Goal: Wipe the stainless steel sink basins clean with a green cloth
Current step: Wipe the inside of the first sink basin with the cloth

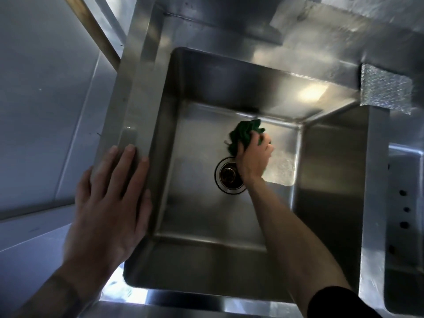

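A deep stainless steel sink basin [195,216] fills the middle of the view, with a round drain [226,175] in its floor. My right hand [253,158] reaches down into the basin and is shut on a bunched dark green cloth [244,133], pressing it on the basin floor just beyond the drain, near the back wall. The wrist covers part of the drain's right side. My left hand [110,203] lies flat, fingers spread, on the basin's left rim [128,111] and holds nothing.
A second basin [403,249] shows at the right edge, with a row of small holes in its wall, behind a steel divider [374,180]. A textured grey pad [385,88] lies on the back right ledge. A pale wall panel and wooden strip [96,26] stand left.
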The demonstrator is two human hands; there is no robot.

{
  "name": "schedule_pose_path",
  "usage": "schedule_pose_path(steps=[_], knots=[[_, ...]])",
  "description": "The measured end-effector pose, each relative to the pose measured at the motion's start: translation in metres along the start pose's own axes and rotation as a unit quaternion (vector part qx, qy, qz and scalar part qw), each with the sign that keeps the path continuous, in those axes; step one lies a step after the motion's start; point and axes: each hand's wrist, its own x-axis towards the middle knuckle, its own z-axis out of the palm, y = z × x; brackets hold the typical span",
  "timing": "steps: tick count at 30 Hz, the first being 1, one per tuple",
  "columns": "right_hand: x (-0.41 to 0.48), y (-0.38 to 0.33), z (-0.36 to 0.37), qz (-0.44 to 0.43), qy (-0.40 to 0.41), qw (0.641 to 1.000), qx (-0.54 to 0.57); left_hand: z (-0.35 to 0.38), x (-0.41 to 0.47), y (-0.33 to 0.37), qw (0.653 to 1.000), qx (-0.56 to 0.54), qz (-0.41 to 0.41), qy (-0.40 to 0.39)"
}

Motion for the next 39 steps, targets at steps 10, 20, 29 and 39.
schedule_pose_path(steps=[10,20,29,39], knots=[[-0.021,0.023,0.0,0.114,0.026,0.992,0.037,0.0,0.0,0.001,1.0,0.001,-0.001,0.01],[-0.077,0.02,0.008,-0.373,-0.123,0.919,-0.029,0.0,0.001,0.003,1.0,-0.002,-0.003,0.018],[-0.057,0.071,-0.011,-0.255,-0.045,0.963,-0.075,-0.001,0.001,0.002,1.0,-0.004,-0.001,0.013],[-0.12,0.057,-0.03,-0.007,-0.069,0.997,0.014,-0.002,-0.001,0.0,1.0,-0.005,-0.001,0.007]])
